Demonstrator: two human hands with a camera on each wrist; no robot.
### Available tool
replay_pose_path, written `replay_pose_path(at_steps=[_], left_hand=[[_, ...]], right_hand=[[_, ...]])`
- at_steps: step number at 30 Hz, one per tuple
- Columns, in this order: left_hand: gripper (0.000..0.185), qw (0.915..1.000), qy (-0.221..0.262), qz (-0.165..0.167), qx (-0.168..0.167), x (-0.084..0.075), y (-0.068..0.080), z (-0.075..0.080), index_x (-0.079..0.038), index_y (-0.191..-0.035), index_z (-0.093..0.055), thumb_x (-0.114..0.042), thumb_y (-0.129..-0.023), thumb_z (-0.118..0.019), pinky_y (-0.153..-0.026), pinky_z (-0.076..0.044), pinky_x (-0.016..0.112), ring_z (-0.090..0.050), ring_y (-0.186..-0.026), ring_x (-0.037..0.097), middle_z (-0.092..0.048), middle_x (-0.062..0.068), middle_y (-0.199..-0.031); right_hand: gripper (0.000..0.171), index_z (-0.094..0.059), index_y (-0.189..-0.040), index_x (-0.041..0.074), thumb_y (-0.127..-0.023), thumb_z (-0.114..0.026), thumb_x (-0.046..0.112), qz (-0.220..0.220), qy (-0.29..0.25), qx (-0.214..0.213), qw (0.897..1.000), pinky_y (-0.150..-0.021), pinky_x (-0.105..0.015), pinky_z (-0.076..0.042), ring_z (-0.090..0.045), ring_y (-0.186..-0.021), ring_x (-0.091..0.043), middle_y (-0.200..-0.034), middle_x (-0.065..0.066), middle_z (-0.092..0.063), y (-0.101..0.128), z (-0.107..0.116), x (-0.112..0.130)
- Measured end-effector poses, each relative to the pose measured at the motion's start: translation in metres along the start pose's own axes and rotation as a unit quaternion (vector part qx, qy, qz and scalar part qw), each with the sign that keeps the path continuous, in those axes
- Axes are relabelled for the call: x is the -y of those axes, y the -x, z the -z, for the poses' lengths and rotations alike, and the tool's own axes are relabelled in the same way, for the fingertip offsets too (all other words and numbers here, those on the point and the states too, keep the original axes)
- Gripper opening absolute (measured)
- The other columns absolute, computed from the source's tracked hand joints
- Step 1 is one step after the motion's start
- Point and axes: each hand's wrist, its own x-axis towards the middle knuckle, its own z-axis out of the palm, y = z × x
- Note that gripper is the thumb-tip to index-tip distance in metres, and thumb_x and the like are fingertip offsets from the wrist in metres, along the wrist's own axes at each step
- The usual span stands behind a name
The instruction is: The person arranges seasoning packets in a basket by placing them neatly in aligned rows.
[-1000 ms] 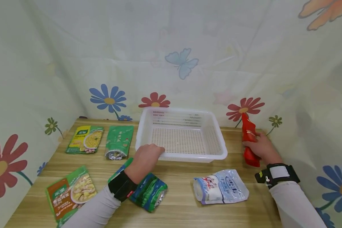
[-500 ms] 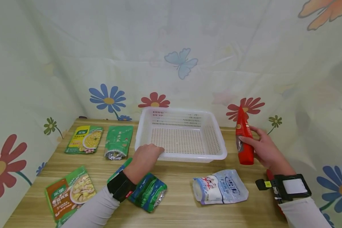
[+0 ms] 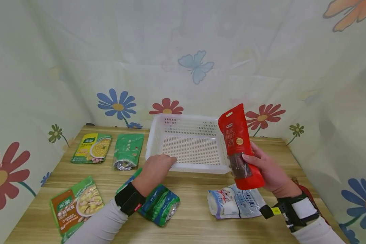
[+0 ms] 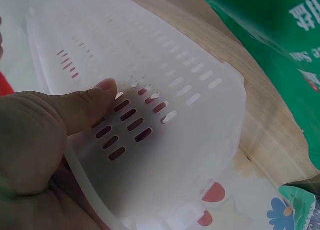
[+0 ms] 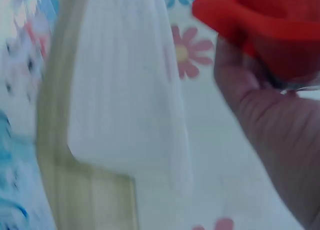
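Red pouch [image 3: 239, 145] gripped upright in right hand [image 3: 266, 169]; left hand [image 3: 154, 169] gripping white basket [image 3: 170, 165].

Wooden worktop [image 3: 198, 220], loaded.
White basket [image 3: 183, 167] under left grip [image 3: 154, 171]; four green pouches [image 3: 128, 150] nearby, pale bag [image 3: 231, 201] below right grip [image 3: 266, 169].

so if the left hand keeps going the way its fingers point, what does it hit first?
Nothing new: the left hand already grips the front rim of the white basket, thumb on the slotted wall. Pushing straight on, it would likely press on that wall and shove the basket toward the floral backdrop. The basket looks empty; depth is unclear.
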Motion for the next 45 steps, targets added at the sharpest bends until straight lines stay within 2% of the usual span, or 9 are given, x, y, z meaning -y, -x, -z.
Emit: replay_pose_path(at_steps=[5, 9, 13, 21, 24, 27, 33, 42, 45], left_hand=[[0.013, 1.0, 0.0, -0.002, -0.006, 0.001, 0.0, 0.0, -0.017, -0.103, -0.073, -0.007, -0.094, -0.071, -0.064, -0.058, 0.039, -0.074, -0.081, 0.021, -0.077, 0.003, -0.093], [0.004, 0.9995, 0.029, -0.004, -0.008, 0.003, 0.001, 0.001, -0.015, -0.096, -0.071, -0.016, -0.094, -0.074, -0.064, -0.057, 0.038, -0.072, -0.079, 0.019, -0.077, 0.003, -0.091], [0.016, 0.9968, 0.079, 0.003, 0.006, 0.008, 0.001, 0.005, -0.015, -0.095, -0.071, -0.027, -0.09, -0.079, -0.067, -0.056, 0.035, -0.067, -0.075, 0.015, -0.075, 0.001, -0.088], [0.035, 0.9853, 0.168, 0.019, 0.026, 0.018, 0.002, 0.013, -0.013, -0.109, -0.075, -0.035, -0.083, -0.085, -0.085, -0.059, 0.035, -0.066, -0.084, 0.016, -0.077, 0.001, -0.1], [0.037, 0.9754, 0.22, 0.012, 0.016, 0.02, 0.003, 0.017, -0.013, -0.112, -0.075, -0.036, -0.085, -0.084, -0.088, -0.06, 0.036, -0.071, -0.091, 0.016, -0.078, 0.001, -0.104], [0.035, 0.9558, 0.294, 0.003, 0.007, 0.022, 0.005, 0.023, -0.015, -0.115, -0.075, -0.035, -0.087, -0.082, -0.09, -0.06, 0.037, -0.074, -0.098, 0.016, -0.078, -0.001, -0.108], [0.037, 0.9003, 0.435, -0.005, 0.014, 0.022, 0.006, 0.032, -0.023, -0.126, -0.071, -0.032, -0.09, -0.079, -0.094, -0.058, 0.039, -0.073, -0.104, 0.01, -0.077, -0.008, -0.114], [0.041, 0.8349, 0.549, -0.03, 0.03, 0.022, 0.008, 0.035, -0.02, -0.132, -0.067, -0.019, -0.092, -0.077, -0.094, -0.058, 0.037, -0.074, -0.107, 0.014, -0.076, -0.005, -0.12], [0.043, 0.8019, 0.594, -0.046, 0.046, 0.023, 0.009, 0.035, -0.016, -0.135, -0.065, -0.016, -0.093, -0.076, -0.094, -0.059, 0.037, -0.073, -0.111, 0.021, -0.074, 0.001, -0.125]], right_hand=[[0.047, -0.033, -0.154, 0.031, -0.109, -0.042, 0.022, 0.006, -0.073, 0.09, 0.993, -0.097, -0.049, -0.056, -0.066, -0.119, -0.022, -0.134, -0.002, -0.062, -0.001, -0.021, -0.009], [0.046, -0.034, -0.153, 0.031, -0.109, -0.042, 0.025, -0.018, -0.129, 0.132, 0.983, -0.103, -0.049, -0.052, -0.063, -0.124, -0.021, -0.139, -0.002, -0.06, 0.0, -0.037, -0.018], [0.046, -0.033, -0.153, 0.028, -0.108, -0.043, 0.027, -0.031, -0.173, 0.168, 0.97, -0.107, -0.047, -0.05, -0.061, -0.125, -0.021, -0.14, -0.004, -0.058, -0.003, -0.053, -0.027], [0.04, -0.036, -0.149, 0.023, -0.109, -0.039, 0.027, -0.027, -0.251, 0.235, 0.939, -0.109, -0.041, -0.049, -0.065, -0.121, -0.02, -0.136, -0.003, -0.062, -0.009, -0.081, -0.035], [0.04, -0.039, -0.148, 0.022, -0.109, -0.036, 0.028, -0.034, -0.274, 0.257, 0.926, -0.109, -0.039, -0.049, -0.065, -0.121, -0.019, -0.136, -0.002, -0.063, -0.01, -0.09, -0.037], [0.04, -0.04, -0.147, 0.021, -0.109, -0.034, 0.029, -0.043, -0.29, 0.273, 0.916, -0.109, -0.038, -0.049, -0.065, -0.12, -0.018, -0.136, -0.002, -0.063, -0.01, -0.096, -0.039], [0.04, -0.04, -0.147, 0.021, -0.109, -0.033, 0.03, -0.049, -0.313, 0.287, 0.904, -0.11, -0.037, -0.048, -0.065, -0.12, -0.017, -0.136, -0.001, -0.063, -0.01, -0.105, -0.041], [0.041, -0.042, -0.147, 0.02, -0.108, -0.033, 0.03, -0.043, -0.323, 0.294, 0.898, -0.11, -0.036, -0.048, -0.066, -0.119, -0.017, -0.136, -0.001, -0.063, -0.012, -0.111, -0.044], [0.041, -0.042, -0.146, 0.02, -0.108, -0.034, 0.029, -0.042, -0.326, 0.291, 0.899, -0.11, -0.036, -0.048, -0.066, -0.118, -0.016, -0.135, -0.001, -0.064, -0.013, -0.113, -0.044]])
